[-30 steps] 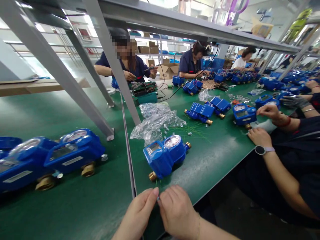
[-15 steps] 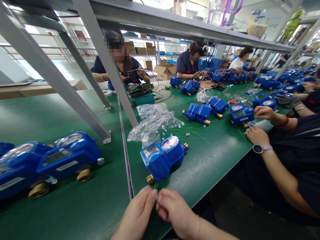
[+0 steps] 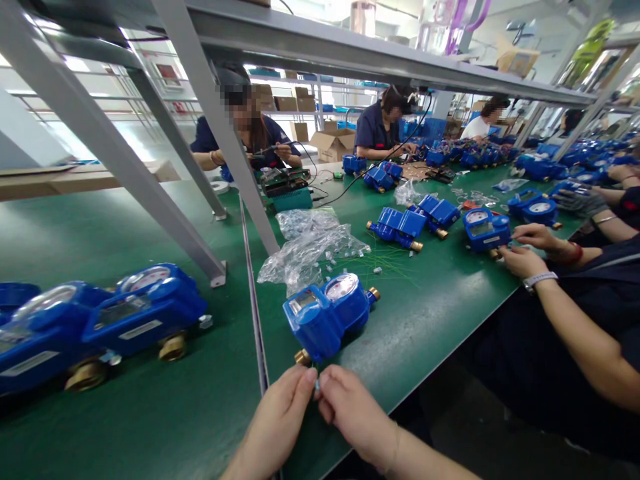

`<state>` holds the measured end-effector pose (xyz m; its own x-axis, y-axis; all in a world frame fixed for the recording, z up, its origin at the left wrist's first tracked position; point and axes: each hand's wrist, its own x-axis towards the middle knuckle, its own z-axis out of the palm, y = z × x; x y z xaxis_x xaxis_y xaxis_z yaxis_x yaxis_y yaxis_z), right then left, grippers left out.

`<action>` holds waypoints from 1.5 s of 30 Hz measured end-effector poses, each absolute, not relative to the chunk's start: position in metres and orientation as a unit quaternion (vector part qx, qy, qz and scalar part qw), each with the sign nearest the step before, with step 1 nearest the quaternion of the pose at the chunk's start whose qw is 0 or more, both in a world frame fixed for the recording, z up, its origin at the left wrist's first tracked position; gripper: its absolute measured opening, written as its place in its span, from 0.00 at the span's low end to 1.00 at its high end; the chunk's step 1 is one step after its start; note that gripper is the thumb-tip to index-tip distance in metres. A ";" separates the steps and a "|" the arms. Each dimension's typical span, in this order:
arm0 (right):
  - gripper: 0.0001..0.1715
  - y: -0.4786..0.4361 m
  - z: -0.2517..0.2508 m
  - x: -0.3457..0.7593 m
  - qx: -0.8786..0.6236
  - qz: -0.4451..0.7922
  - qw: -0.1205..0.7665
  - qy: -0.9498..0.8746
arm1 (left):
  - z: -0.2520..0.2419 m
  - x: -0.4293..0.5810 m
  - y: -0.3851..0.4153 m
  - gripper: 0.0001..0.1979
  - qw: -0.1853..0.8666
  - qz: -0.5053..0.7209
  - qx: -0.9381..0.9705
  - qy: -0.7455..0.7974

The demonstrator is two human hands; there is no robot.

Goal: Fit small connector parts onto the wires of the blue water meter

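A blue water meter [image 3: 330,313] with a round dial, a small display and brass threaded ends stands in front of me. Just below its near brass end, my left hand [image 3: 280,413] is closed in a pinch on a thin green wire [image 3: 313,365]. Close beside it, my right hand [image 3: 353,410] pinches a small pale-blue seal [image 3: 317,385] between thumb and fingers. The two sets of fingertips almost touch. How the wire runs into the seal is hidden by my fingers.
Clear plastic bags [image 3: 310,250], loose seals and green wires [image 3: 395,263] lie behind the meter. More blue meters [image 3: 145,310] stand to the left, others [image 3: 397,227] further back. Slanted metal posts [image 3: 215,127] hold a shelf. At right, a co-worker's hands [image 3: 530,253] handle another meter.
My hands have risen slightly, still pinched together below the meter. The view has shifted a little. The co-worker's hands at right have moved closer together at their meter.
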<state>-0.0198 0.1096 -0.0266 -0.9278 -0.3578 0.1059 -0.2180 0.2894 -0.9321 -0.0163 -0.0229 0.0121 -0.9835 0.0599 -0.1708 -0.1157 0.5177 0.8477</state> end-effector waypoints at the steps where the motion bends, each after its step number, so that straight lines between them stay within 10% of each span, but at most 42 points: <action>1: 0.18 0.110 -0.027 -0.019 -0.188 -0.545 0.030 0.817 | 0.013 -0.017 -0.023 0.22 0.101 0.504 -0.027 0.857; 7: 0.12 0.115 -0.038 -0.014 -0.306 -0.305 -0.157 0.888 | 0.012 -0.017 -0.022 0.26 0.158 0.593 -0.096 0.783; 17: 0.19 0.104 -0.033 -0.026 -0.182 -0.547 0.076 0.814 | 0.011 -0.022 -0.024 0.19 0.055 0.471 -0.001 0.881; 24: 0.09 0.112 -0.026 -0.019 -0.169 -0.544 -0.009 0.822 | 0.011 -0.025 -0.022 0.23 0.106 0.527 -0.049 0.842; 33: 0.14 0.092 -0.023 -0.030 -0.065 -0.673 0.172 0.717 | 0.004 -0.030 -0.018 0.19 0.072 0.527 -0.048 0.845; 45: 0.12 0.106 -0.040 -0.033 -0.272 -0.318 -0.159 0.894 | 0.012 -0.032 -0.019 0.21 0.115 0.557 -0.038 0.822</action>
<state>-0.0331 0.1055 -0.0397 -0.8015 -0.3847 0.4579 -0.5873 0.6505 -0.4815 -0.0318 -0.0191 0.0118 -0.9709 0.0658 -0.2300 -0.1893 0.3769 0.9067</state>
